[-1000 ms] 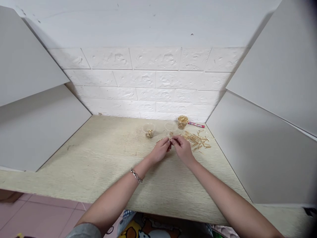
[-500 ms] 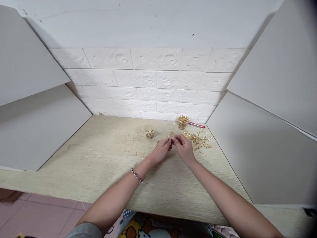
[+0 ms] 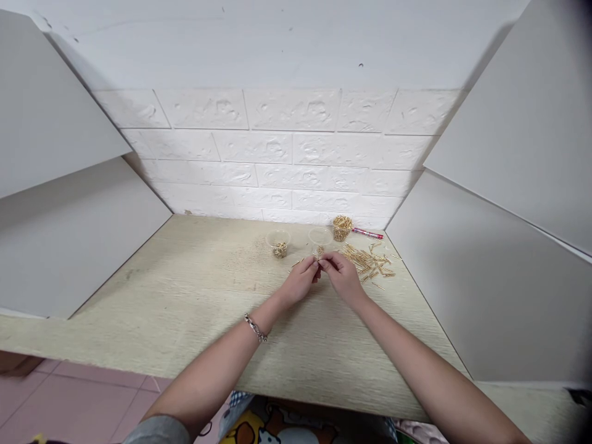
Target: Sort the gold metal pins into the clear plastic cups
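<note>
My left hand point(image 3: 301, 279) and my right hand point(image 3: 343, 275) meet over the table, fingertips pinched close together. Whatever sits between them is too small to name. Just behind the fingers stands a clear plastic cup point(image 3: 320, 237) with a few small gold pieces at its bottom. Left of it is another clear cup point(image 3: 278, 239), partly filled with small metal pieces. Loose thin gold tubes point(image 3: 365, 259) lie in a pile beside my right hand. A few more gold tubes show by my left fingers, partly hidden.
At the back, a cup heaped with gold tubes point(image 3: 342, 227) stands near the white brick-pattern wall point(image 3: 268, 148). A red stick-like object point(image 3: 367, 234) lies beside it. Grey-white panels point(image 3: 499, 277) flank the wooden table point(image 3: 194, 308). Fine specks are scattered left of the cups.
My fingertips have shifted very slightly, staying pinched together at the same place. The cups and loose tubes have not moved.
</note>
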`<state>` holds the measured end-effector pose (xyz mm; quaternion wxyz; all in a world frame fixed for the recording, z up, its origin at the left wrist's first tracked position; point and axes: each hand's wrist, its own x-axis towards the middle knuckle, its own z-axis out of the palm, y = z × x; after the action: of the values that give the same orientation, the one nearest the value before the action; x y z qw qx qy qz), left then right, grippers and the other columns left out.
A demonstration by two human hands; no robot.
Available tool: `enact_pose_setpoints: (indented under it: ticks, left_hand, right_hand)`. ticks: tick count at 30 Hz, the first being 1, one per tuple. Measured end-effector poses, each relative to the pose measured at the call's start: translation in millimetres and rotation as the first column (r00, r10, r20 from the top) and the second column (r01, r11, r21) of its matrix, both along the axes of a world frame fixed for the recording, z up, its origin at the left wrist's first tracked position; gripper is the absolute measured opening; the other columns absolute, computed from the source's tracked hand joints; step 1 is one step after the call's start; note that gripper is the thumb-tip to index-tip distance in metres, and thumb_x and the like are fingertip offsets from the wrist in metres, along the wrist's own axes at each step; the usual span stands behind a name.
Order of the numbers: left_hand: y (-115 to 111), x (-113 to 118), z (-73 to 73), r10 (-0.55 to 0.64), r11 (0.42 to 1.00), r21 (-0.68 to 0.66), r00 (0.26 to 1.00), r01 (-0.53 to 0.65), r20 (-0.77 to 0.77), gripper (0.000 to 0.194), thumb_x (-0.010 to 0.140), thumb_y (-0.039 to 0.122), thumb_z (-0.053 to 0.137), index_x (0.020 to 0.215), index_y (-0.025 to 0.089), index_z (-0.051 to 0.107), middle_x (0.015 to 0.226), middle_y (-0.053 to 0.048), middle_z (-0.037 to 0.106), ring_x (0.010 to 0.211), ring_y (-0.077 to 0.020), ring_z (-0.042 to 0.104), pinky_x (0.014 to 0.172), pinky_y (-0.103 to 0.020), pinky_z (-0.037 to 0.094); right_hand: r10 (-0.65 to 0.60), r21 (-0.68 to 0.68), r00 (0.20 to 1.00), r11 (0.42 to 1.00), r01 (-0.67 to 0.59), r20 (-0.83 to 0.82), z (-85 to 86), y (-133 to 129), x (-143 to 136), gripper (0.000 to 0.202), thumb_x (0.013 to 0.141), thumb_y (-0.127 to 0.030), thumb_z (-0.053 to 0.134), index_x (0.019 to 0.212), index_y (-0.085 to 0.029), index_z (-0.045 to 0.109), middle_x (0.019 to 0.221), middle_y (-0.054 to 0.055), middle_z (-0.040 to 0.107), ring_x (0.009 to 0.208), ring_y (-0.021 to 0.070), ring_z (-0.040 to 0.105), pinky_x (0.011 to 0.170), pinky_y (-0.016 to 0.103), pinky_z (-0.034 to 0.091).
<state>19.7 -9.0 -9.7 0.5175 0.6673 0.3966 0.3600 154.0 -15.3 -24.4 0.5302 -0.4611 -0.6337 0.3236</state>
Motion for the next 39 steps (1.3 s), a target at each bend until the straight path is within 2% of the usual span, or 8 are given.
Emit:
enact_pose_setpoints:
  ticks: [8,16,21,24,30,39]
  left_hand:
    - [0.6,-0.3,-0.8,-0.019,1.000,-0.018,1.000,0.019,0.004,0.026,0.083,0.035,0.035,0.065,0.017,0.040,0.061,0.002,0.044,0.057,-0.0097,0.041,0.058,-0.024,0.036]
    - [-0.5,0.6,0.8,-0.007,1.000,-0.010,1.000,0.007,-0.002,0.026,0.083,0.034,0.035,0.064,0.017,0.040,0.061,0.002,0.044,0.058,-0.0098,0.041,0.058,-0.024,0.035]
    - [-0.4,1.7,-0.9,-0.028,1.000,-0.010,1.000,0.028,0.011,0.027,0.084,0.036,0.034,0.066,0.017,0.040,0.062,0.002,0.044,0.058,-0.0097,0.040,0.058,-0.024,0.035]
    - [0.4,1.5,-2.2,-0.032,0.999,0.023,0.999,0.032,-0.016,0.028,0.085,0.035,0.032,0.065,0.017,0.040,0.061,0.002,0.044,0.058,-0.0101,0.040,0.059,-0.024,0.035]
    - [-0.1,-0.6,1.1,0.002,0.989,0.144,0.985,0.023,-0.174,0.030,0.086,0.034,0.031,0.064,0.018,0.041,0.060,0.002,0.045,0.061,-0.0112,0.042,0.060,-0.025,0.035]
    - [-1.7,-3.5,4.6,0.026,0.965,0.258,0.967,0.042,-0.255,0.031,0.088,0.034,0.028,0.067,0.018,0.044,0.062,0.002,0.049,0.063,-0.0113,0.046,0.063,-0.024,0.036]
  right_hand:
    - [0.016,-0.029,0.999,0.999,-0.018,-0.043,4.9,-2.6,-1.6,0.014,0.078,-0.031,0.051,0.074,-0.018,0.055,0.062,-0.002,0.055,0.060,0.0133,0.052,0.059,0.025,0.041]
    - [-0.085,0.033,0.996,0.996,0.084,0.033,3.5,-5.0,-4.3,0.012,0.078,-0.027,0.050,0.074,-0.018,0.057,0.069,0.000,0.057,0.067,0.0144,0.053,0.064,0.027,0.041]
    - [-0.115,-0.002,0.990,0.993,0.115,-0.081,5.6,-8.0,-8.3,0.015,0.079,-0.032,0.051,0.077,-0.018,0.056,0.064,0.000,0.057,0.061,0.0141,0.053,0.061,0.027,0.043]
    - [-0.121,-0.044,0.982,0.992,0.115,-0.144,2.9,-6.0,-8.3,0.018,0.077,-0.036,0.053,0.079,-0.018,0.055,0.065,0.000,0.058,0.062,0.0145,0.054,0.061,0.028,0.045]
    - [-0.105,-0.098,0.971,0.991,0.086,-0.215,-5.1,-1.7,-6.7,0.024,0.075,-0.040,0.056,0.081,-0.017,0.055,0.072,0.002,0.058,0.067,0.0150,0.054,0.066,0.030,0.047]
    - [-0.046,-0.092,0.968,0.996,0.024,-0.248,-0.5,-4.8,-7.6,0.024,0.077,-0.042,0.056,0.078,-0.018,0.056,0.069,0.000,0.056,0.065,0.0138,0.053,0.064,0.028,0.047]
